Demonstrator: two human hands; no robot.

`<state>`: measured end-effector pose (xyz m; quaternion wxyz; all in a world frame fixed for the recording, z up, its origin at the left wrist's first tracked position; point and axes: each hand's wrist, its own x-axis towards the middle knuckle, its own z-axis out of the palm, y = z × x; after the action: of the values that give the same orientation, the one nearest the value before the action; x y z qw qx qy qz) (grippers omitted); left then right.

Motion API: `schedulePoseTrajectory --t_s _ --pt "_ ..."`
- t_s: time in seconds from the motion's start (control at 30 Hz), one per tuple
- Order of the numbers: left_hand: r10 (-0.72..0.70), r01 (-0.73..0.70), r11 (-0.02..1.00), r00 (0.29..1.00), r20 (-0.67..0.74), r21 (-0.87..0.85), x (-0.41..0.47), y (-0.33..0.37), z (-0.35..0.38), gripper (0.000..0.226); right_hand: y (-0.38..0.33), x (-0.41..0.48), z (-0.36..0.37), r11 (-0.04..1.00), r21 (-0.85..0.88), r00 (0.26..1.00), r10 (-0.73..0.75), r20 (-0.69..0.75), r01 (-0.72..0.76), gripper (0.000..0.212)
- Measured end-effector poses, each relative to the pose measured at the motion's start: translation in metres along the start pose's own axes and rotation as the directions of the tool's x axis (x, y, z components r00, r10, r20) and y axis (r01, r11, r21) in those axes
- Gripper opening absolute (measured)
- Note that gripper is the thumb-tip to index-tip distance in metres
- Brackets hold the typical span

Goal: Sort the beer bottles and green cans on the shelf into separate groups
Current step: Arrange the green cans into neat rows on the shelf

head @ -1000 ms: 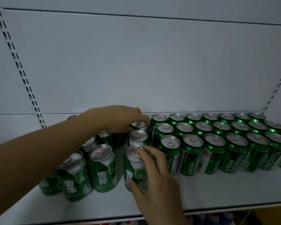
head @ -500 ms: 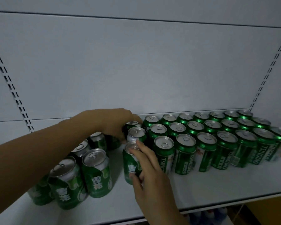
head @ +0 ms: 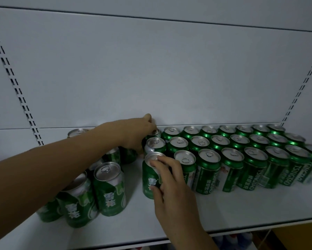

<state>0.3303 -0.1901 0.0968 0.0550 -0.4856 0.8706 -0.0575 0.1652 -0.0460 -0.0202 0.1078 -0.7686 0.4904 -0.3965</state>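
Note:
Green cans stand on a white shelf. A tidy block of Tsingtao cans fills the right half. A looser cluster of cans with Chinese lettering sits at the left. Between them runs a column of three such cans. My left hand wraps the left side of the rear can, with one digit raised against the back panel. The middle can stands untouched. My right hand grips the front can, fingers on its lid and thumb on its side. No bottles are in view.
The shelf's back panel rises directly behind the cans. Slotted uprights stand at the left and right. A bare strip of shelf runs along the front edge. Blurred items show below the shelf.
My left hand has slid from the rear can's top to its left side, one digit now raised. My right hand stays on the front can. The view drifted slightly.

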Motion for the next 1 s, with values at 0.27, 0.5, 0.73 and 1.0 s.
schedulePoseTrajectory --t_s 0.27,0.5,0.73,1.0 --pt "-0.028 0.028 0.999 1.0 0.009 0.033 0.005 0.008 -0.002 0.083 0.005 0.002 0.0 0.999 -0.03 1.0 -0.02 -0.003 0.02 0.069" --pt "-0.024 0.024 0.998 1.0 0.007 -0.057 -0.008 -0.002 -0.014 0.082 0.012 0.001 -0.004 0.998 -0.015 0.997 -0.069 -0.033 0.069 0.07" --pt "-0.016 0.008 0.993 0.998 -0.069 -0.121 -0.026 -0.02 -0.024 0.06 0.017 0.002 -0.014 0.985 0.053 0.981 -0.155 -0.116 0.162 0.07" --pt "0.068 -0.069 0.997 0.997 -0.04 -0.032 -0.032 -0.044 -0.011 0.06 0.012 0.006 0.001 0.99 0.108 0.994 -0.085 -0.066 0.092 0.063"
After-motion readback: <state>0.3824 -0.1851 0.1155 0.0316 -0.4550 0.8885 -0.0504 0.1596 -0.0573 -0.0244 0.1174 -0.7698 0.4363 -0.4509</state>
